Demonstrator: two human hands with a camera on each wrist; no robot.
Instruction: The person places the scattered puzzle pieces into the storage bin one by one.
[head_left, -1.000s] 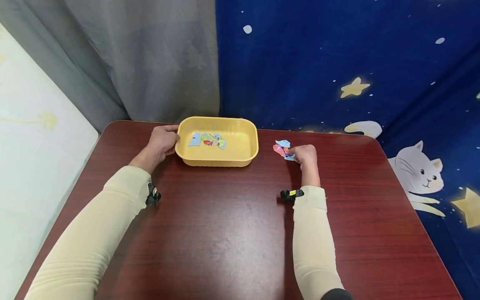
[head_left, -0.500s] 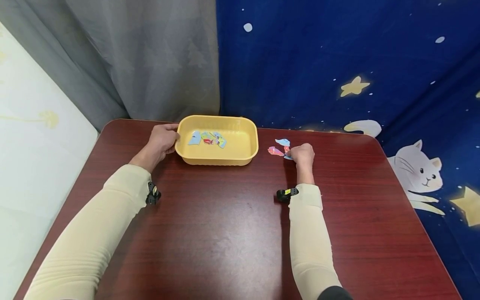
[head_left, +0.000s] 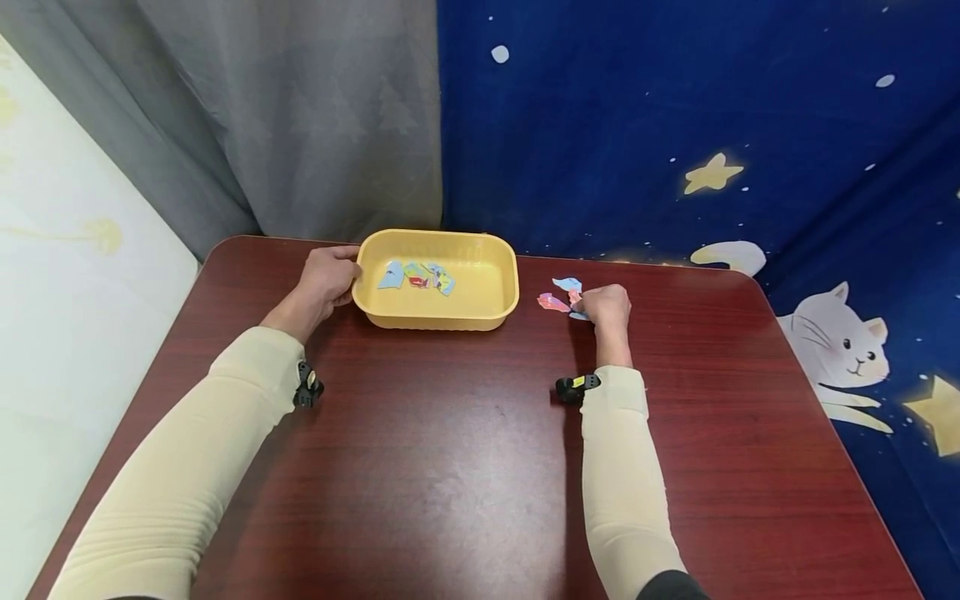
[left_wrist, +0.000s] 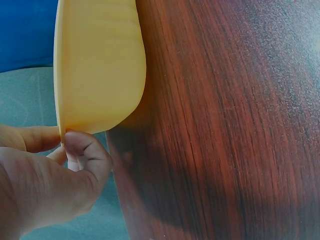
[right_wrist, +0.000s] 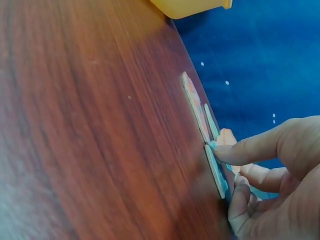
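Observation:
The yellow plastic basin (head_left: 480,293) stands at the back of the table. My left hand (head_left: 327,277) pinches its left rim, thumb on one side and fingers on the other; the left wrist view shows the rim (left_wrist: 59,100) between them. To the right of the basin, my right hand (head_left: 609,307) pinches an orange-pink puzzle piece (right_wrist: 227,136) between thumb and fingers, tilted up from the table. Around it lie a pink puzzle piece (head_left: 553,302), a light-blue puzzle piece (head_left: 567,284) and a blue puzzle piece (right_wrist: 216,172), partly hidden by the hand in the head view.
Several flat puzzle pieces (head_left: 391,276) lie in the left half of the basin. The dark red wooden table (head_left: 450,467) has its back edge just behind the basin, against a grey curtain (head_left: 330,125) and a blue curtain (head_left: 600,125).
Over the last second my right hand shifted slightly left, and the pink puzzle piece slid left, apart from the others. My left hand and the basin have stayed put.

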